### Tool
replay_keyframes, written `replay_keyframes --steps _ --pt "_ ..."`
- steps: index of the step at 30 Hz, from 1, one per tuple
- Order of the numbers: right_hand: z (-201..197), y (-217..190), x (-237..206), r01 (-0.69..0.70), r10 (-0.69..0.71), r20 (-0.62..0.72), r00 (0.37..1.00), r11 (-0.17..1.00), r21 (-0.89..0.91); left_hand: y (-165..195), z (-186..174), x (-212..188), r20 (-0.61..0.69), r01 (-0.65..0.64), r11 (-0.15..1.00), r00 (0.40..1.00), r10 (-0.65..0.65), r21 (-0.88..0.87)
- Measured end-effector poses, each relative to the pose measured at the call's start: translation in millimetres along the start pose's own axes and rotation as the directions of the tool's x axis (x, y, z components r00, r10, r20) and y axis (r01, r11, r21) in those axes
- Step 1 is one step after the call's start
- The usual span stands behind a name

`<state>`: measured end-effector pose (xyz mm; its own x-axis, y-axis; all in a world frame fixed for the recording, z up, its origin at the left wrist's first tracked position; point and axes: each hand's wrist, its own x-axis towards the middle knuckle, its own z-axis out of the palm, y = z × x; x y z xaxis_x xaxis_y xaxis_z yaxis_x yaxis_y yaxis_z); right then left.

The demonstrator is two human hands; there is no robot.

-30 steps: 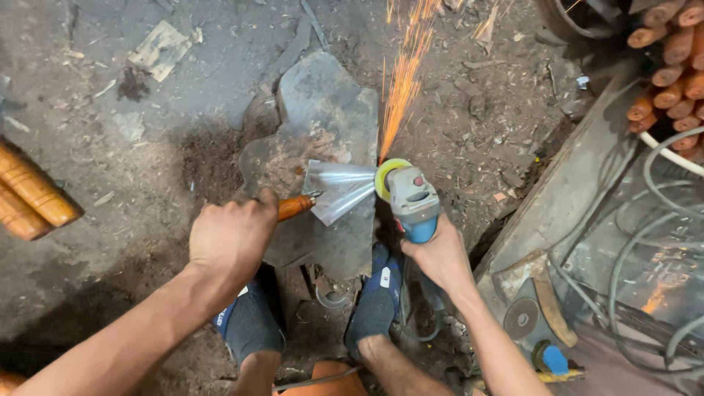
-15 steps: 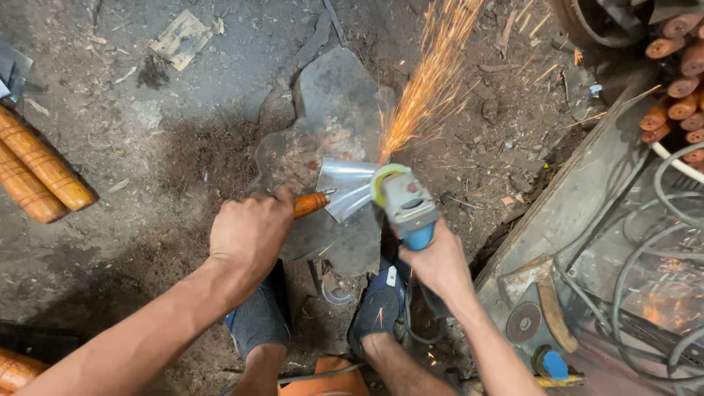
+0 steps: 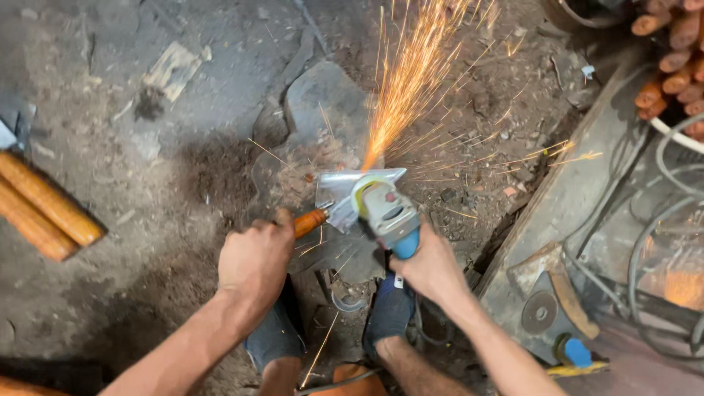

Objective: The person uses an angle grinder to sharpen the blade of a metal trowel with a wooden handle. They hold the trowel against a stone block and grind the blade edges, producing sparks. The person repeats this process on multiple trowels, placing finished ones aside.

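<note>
My left hand (image 3: 255, 257) grips the orange wooden handle (image 3: 310, 219) of a tool whose shiny metal blade (image 3: 339, 192) rests on a flat stone (image 3: 323, 103) on the dirt floor. My right hand (image 3: 433, 270) holds a blue and grey angle grinder (image 3: 390, 213). Its disc with a yellow-green guard touches the blade's edge. A fan of orange sparks (image 3: 411, 81) flies up and away from the contact point. Both my feet in dark shoes (image 3: 279, 330) stand just below the stone.
Orange wooden handles (image 3: 44, 209) lie at the left edge. More handles (image 3: 678, 59) are stacked at the top right. A metal bench with cables (image 3: 660, 220) and a second grinder (image 3: 550, 323) sits on the right. Scraps litter the dirt floor.
The spark fan has grown wider and taller. Both hands and the grinder keep their hold on the blade; the view has shifted slightly.
</note>
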<state>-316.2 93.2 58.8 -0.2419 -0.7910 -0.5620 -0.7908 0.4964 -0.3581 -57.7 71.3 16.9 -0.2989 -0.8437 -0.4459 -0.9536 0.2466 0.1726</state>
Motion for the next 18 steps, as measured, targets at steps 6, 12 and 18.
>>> replay_keyframes --steps 6,12,18 --pt "-24 12 20 -0.119 0.111 -0.162 0.98 0.992 -0.036 5 -3 -2 0.014 0.02 1.0 1.0 -0.019 -0.019" --pt "2 -3 -4 -0.002 0.002 0.008 1.0 1.0 0.02 9 3 -3 -0.029 0.045 0.999 0.999 -0.045 -0.005" --pt "0 4 4 -0.047 0.049 -0.035 0.998 0.998 0.031 9 5 -5 -0.026 0.03 0.999 0.999 -0.031 -0.017"
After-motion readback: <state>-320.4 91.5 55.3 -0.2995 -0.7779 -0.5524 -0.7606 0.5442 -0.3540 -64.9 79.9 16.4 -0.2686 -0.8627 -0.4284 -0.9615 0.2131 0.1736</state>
